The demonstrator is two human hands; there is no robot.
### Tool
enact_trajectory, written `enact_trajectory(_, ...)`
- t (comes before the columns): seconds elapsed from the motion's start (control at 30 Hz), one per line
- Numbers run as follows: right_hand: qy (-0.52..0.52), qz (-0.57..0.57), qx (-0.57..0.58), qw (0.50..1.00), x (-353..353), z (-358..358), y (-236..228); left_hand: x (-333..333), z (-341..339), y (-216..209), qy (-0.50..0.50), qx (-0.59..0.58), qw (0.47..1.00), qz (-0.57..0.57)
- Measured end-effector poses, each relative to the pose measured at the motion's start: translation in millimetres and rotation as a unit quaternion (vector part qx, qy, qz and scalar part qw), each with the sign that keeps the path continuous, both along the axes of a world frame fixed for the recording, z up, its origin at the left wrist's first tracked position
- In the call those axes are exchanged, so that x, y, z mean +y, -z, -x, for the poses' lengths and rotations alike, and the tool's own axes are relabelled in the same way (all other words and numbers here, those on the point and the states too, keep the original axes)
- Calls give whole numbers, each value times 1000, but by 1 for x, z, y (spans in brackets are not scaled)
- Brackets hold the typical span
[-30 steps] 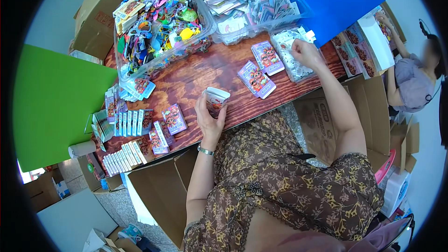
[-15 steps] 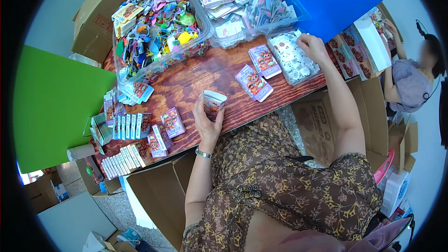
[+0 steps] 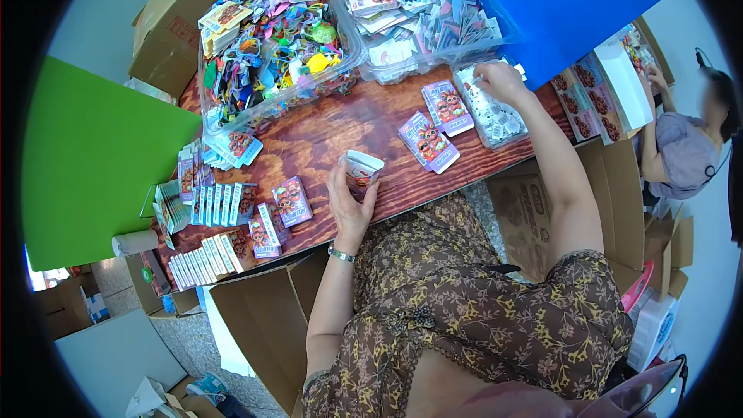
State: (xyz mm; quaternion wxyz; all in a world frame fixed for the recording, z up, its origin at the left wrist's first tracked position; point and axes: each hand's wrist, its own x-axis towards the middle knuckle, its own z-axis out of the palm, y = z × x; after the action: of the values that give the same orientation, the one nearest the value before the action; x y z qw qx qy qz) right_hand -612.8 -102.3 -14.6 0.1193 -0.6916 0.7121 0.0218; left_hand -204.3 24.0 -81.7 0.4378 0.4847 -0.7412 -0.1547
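Observation:
My left hand (image 3: 352,205) is closed around a small printed card box (image 3: 363,169), holding it upright with its top unfolded, near the table's front edge. My right hand (image 3: 501,81) reaches over a clear plastic tub (image 3: 507,142) of small white packets (image 3: 495,118). Its fingers are curled down at the tub's far part, and whatever they pinch is hidden. Just left of that tub lie purple card boxes (image 3: 447,105) with red cartoon figures, and another purple box (image 3: 430,143) overlaps them nearer to me.
Behind stand a clear bin (image 3: 224,125) of colourful trinkets and another bin (image 3: 433,58) of cards and packets. Rows of finished-looking small boxes (image 3: 209,259) stand at left. Cardboard cartons (image 3: 267,317) sit below the table edge. A person (image 3: 685,143) works at far right.
My right hand has moved left and a little farther over the tub, its fingers now lower among the packets. My left hand still holds the box. The whole view has shifted slightly.

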Motion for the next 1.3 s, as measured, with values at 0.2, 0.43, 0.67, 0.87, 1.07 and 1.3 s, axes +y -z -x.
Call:
enact_trajectory(0.2, -32, 166, -122, 978, 17, 26, 0, 1, 1, -2, 5, 1, 1000, 18)
enact_trajectory(0.43, 48, -3, -555, 831, 25, -67, -45, 0, 1, 2, -22, 10, 1000, -7)
enact_trajectory(0.67, -183, 76, -417, 887, 71, -218, -43, -1, 8, -6, -40, 31, 999, 16)
enact_trajectory(0.87, -368, 230, -219, 874, 66, -250, -25, 2, -9, 0, -86, 17, 996, 7)
enact_trajectory(1.07, -407, 229, -267, 843, -14, -259, -54, -3, -20, 1, -94, 42, 995, 2)
enact_trajectory(1.3, -255, 132, -148, 946, -182, -287, -47, -3, -21, 8, -83, 41, 995, 25)
